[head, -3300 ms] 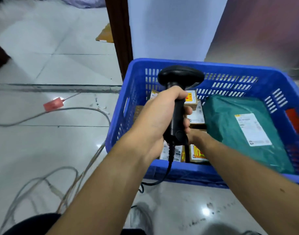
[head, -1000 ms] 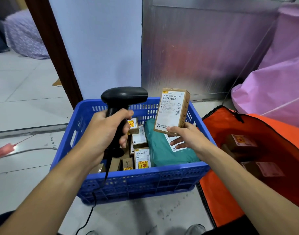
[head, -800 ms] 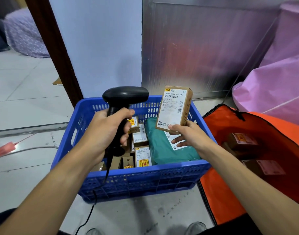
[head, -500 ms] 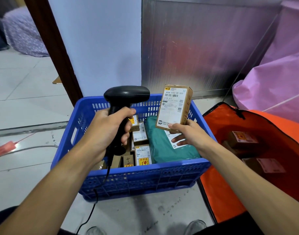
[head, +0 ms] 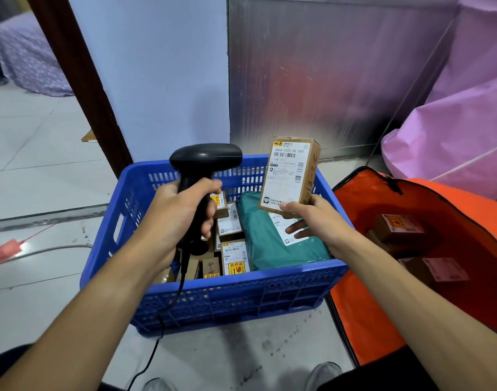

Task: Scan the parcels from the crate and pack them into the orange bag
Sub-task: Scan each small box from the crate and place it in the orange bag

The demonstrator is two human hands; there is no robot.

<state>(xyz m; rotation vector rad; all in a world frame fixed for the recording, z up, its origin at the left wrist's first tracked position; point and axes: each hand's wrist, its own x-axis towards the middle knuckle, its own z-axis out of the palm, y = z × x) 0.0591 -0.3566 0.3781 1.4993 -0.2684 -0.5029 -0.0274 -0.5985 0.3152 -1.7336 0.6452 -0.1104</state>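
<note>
Step in hand: a scan is judged to be under way; packing is yet to follow.
Left hand [head: 182,215]: all fingers are wrapped tight round the handle of the scanner [head: 206,160]; a trigger press cannot be made out.
Scanner: its head is raised level with the label, presumably so the barcode can be read; the reading window is turned away and no beam is seen.
Right hand [head: 319,218]: the cardboard parcel [head: 289,173] is pinched at its bottom end, thumb across the front, fingers behind, so the barcode is left uncovered.
Cardboard parcel: it is held upright over the far right side of the crate [head: 241,285], just beside the scanner head, label toward the wearer.
Crate contents: small boxes [head: 231,253] are packed at the left, a green mailer [head: 269,249] lies at the right; what is buried beneath cannot be counted.
Orange bag [head: 351,320]: it is laid open just right of the crate, so the carry is judged short; two boxes [head: 399,228] are seen inside, and its right part is cut off.
Cable [head: 157,337]: it is trailed down from the handle and lost at the bottom edge.
</note>
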